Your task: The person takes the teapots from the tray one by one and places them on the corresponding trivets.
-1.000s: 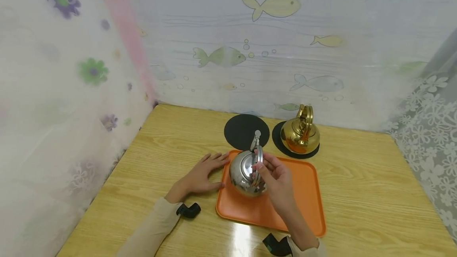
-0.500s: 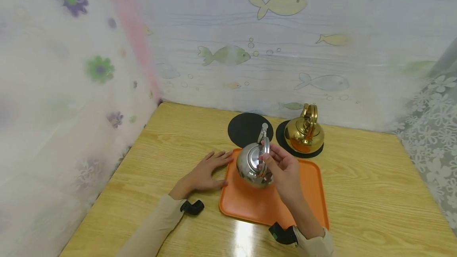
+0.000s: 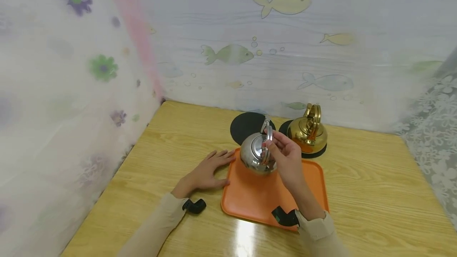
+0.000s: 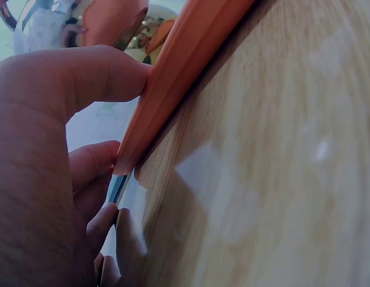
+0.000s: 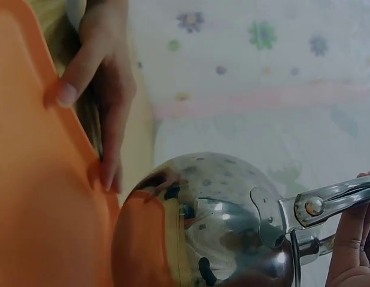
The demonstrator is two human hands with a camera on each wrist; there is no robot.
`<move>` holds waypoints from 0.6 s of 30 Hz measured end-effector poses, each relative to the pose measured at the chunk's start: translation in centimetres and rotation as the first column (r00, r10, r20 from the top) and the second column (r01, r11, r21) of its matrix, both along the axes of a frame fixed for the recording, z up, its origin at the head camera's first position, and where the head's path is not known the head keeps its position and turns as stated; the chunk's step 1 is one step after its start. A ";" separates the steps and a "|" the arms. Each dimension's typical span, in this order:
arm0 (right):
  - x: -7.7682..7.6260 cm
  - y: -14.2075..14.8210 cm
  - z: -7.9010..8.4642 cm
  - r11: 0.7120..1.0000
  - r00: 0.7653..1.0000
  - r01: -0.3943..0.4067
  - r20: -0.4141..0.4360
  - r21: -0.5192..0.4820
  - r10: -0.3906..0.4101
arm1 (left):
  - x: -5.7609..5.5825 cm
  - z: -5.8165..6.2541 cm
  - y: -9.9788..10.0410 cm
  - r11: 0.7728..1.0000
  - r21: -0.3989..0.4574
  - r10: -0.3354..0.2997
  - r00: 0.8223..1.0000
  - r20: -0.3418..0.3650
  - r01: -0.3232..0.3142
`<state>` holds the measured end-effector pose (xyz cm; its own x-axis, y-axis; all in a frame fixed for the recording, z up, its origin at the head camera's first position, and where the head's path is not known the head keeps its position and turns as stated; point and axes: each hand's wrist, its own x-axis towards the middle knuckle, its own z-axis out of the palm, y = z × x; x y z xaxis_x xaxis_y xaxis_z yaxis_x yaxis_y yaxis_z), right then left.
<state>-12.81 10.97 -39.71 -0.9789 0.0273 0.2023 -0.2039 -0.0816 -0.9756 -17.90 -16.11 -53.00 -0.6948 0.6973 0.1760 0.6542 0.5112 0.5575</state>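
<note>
My right hand (image 3: pixel 290 165) grips the upright handle of a shiny silver kettle (image 3: pixel 250 161), fingers curled round it. The kettle appears raised over the far left part of an orange tray (image 3: pixel 246 199), its spout pointing away from me. In the right wrist view the kettle's round body (image 5: pixel 203 233) fills the lower middle, with the handle at right. My left hand (image 3: pixel 208 173) lies at the tray's left edge, fingers fairly straight. Thumb and fingertips touch the tray's rim (image 4: pixel 158 98) in the left wrist view.
Behind the tray lies a round black mat (image 3: pixel 246 125), partly covered by the silver kettle's spout. To its right, a gold kettle (image 3: pixel 303 140) stands on a second black mat (image 3: pixel 314 155). Patterned curtains (image 3: pixel 214 23) border the wooden table (image 3: pixel 375 185) at the back and sides.
My right hand has lifted the silver kettle and carried it away from me, toward the round black mat. The left hand stays at the tray's edge; the camera view shifted slightly.
</note>
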 end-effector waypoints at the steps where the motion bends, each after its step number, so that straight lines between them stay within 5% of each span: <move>1: -0.3 0.1 0.0 1.000 1.000 -0.005 -0.001 0.001 0.005 | 0.0 0.1 0.1 1.000 -0.002 -0.002 1.000 0.000 0.002; 18: -5.4 1.1 0.6 1.000 0.999 -0.016 0.037 0.020 0.016 | 0.0 0.1 0.2 1.000 0.004 -0.009 1.000 0.004 0.009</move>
